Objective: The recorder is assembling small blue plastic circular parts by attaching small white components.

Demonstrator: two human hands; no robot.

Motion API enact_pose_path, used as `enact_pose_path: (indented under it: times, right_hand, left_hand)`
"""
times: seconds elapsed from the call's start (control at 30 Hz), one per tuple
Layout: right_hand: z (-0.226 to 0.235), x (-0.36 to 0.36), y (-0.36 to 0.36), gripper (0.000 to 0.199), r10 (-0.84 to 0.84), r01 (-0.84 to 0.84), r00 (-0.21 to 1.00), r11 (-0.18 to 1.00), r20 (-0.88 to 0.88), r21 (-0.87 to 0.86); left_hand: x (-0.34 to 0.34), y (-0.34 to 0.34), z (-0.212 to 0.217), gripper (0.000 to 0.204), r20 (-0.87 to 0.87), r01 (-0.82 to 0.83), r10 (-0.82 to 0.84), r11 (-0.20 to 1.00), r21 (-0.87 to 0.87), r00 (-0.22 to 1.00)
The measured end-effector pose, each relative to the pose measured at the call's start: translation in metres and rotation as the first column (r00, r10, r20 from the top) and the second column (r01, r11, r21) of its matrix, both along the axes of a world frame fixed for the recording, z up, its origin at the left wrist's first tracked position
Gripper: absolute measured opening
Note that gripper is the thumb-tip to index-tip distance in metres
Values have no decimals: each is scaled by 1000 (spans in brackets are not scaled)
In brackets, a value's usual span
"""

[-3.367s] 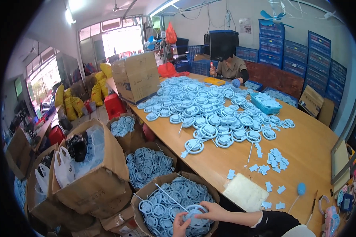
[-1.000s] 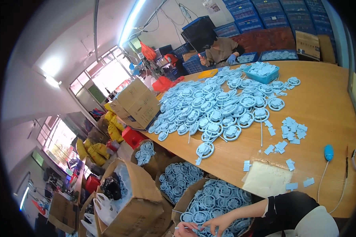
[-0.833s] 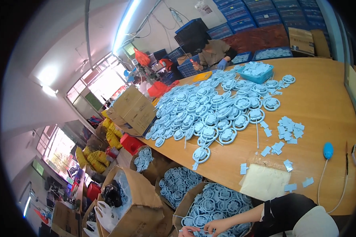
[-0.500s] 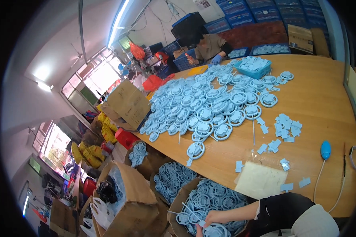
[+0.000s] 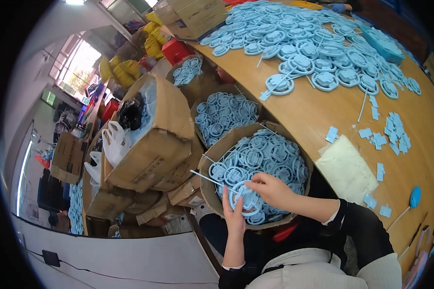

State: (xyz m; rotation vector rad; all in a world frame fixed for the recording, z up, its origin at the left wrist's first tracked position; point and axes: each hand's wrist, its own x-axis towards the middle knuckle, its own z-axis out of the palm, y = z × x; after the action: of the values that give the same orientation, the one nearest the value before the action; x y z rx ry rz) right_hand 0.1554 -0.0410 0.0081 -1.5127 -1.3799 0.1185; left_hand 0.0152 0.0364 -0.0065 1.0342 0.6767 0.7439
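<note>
Two hands on one pale blue ring-shaped plastic moulding (image 5: pixel 246 202) over round cardboard drum (image 5: pixel 208 190): left hand (image 5: pixel 234 216) cupping beneath, right hand (image 5: pixel 270 189) pinching its rim; thin sprue stalk (image 5: pixel 205 177) could snag neighbouring rings, dragging them out

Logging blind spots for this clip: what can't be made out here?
- Head view: the left hand has its fingers behind the blue ring part.
- Right hand: its fingertips' grip on the part is too small to judge.
- The round box has its depth hidden by piled parts.
</note>
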Motion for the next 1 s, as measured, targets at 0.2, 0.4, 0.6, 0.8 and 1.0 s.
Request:
enact_pose_path:
  times: [0.2, 0.4, 0.6, 0.8, 1.0]
  right_hand:
    - [4, -7, -15, 27, 33, -101, 839, 990, 544, 96]
    - [12, -2, -14, 18, -7, -148, 855, 955, 518, 258]
    - [9, -3, -13, 19, 10, -112, 897, 972, 442, 205]
    - [8, -3, -11, 19, -1, -101, 913, 969, 409, 227]
    - [5, -5, -9, 20, 9, -89, 945, 969, 327, 231]
  left_hand:
    - [-21, 3, -15, 60, 86, 53, -70, 982, 181, 994]
    - [-12, -11, 3, 62, -57, 131, -121, 963, 236, 991]
    - [-4, -19, 6, 59, -128, 84, -45, 942, 324, 991]
    - [1, -19, 2, 56, -72, 15, 13, 924, 382, 997]
    - [1, -21, 1, 55, -98, -12, 63, 894, 448, 993]
